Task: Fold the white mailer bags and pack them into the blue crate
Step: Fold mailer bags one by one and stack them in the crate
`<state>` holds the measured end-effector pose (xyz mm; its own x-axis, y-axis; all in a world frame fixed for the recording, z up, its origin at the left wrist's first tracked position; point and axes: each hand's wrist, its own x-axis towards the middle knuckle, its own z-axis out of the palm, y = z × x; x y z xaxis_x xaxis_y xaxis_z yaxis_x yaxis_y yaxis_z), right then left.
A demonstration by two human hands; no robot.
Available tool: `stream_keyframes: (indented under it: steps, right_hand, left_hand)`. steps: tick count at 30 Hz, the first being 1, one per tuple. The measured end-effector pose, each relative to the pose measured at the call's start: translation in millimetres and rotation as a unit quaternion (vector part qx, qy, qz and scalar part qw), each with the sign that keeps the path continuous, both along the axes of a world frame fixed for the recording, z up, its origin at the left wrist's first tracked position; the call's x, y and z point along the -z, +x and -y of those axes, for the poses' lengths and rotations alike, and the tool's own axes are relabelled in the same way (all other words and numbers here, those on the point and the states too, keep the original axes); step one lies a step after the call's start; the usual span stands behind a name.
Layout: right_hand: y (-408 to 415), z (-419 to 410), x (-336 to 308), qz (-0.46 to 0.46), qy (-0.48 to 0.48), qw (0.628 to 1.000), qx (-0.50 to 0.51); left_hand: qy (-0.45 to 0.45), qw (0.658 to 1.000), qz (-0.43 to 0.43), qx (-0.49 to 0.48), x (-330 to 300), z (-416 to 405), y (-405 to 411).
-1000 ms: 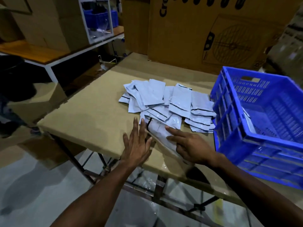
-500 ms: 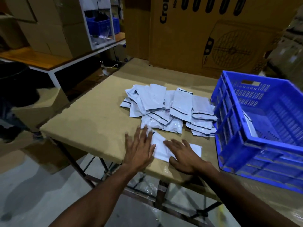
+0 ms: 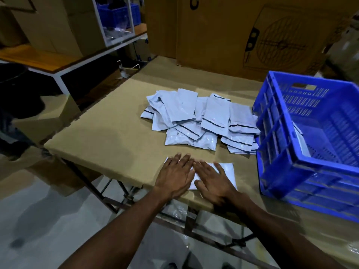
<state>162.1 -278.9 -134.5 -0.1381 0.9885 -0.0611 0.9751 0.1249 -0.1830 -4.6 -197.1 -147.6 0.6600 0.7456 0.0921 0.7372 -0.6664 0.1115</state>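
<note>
Both my hands lie flat on one white mailer bag (image 3: 227, 167) at the near edge of the table (image 3: 101, 133), the left hand (image 3: 175, 174) over its left half and the right hand (image 3: 212, 179) over the middle. My grip is released on both sides: fingers straight, palms down, pressing and holding nothing. I judge I am smoothing the bag so that air goes out and the fold will lie crisp; working near the table's edge keeps my arms close and my weight over the plastic.

Beyond my fingers, near but apart from this bag, sits the pile of mailer bags (image 3: 198, 121), spread loosely and overlapping, its right side reaching up to the wall of the blue crate (image 3: 275, 133). The crate stands at my right, so a finished bag needs only a short carry. Something pale leans against the inside of its near wall, perhaps a bag already packed; I cannot tell for sure.

Slick film like this tends to spring open, so I would keep pressure on while making the crease. Most of the task looks undone.
</note>
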Motion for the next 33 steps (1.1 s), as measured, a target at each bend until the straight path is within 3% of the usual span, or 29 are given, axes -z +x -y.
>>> stream_keyframes:
  steps: [9, 24, 28, 33]
  right_hand:
    - [26, 14, 7, -0.020, 0.034, 0.993, 0.113]
    - [32, 19, 4, -0.006, -0.032, 0.988, 0.150]
    - [29, 17, -9, 0.062, -0.021, 0.994, 0.090]
    - [29, 22, -5, 0.031, -0.026, 0.999, -0.002]
  left_hand:
    - [-0.012, 0.999, -0.030, -0.004, -1, 0, -1]
    - [-0.032, 0.997, -0.064, -0.042, -1, 4, -1]
    - [-0.033, 0.997, -0.060, -0.031, 3, 0, -2]
    - [-0.049, 0.996, -0.070, -0.032, 1, -4, -4]
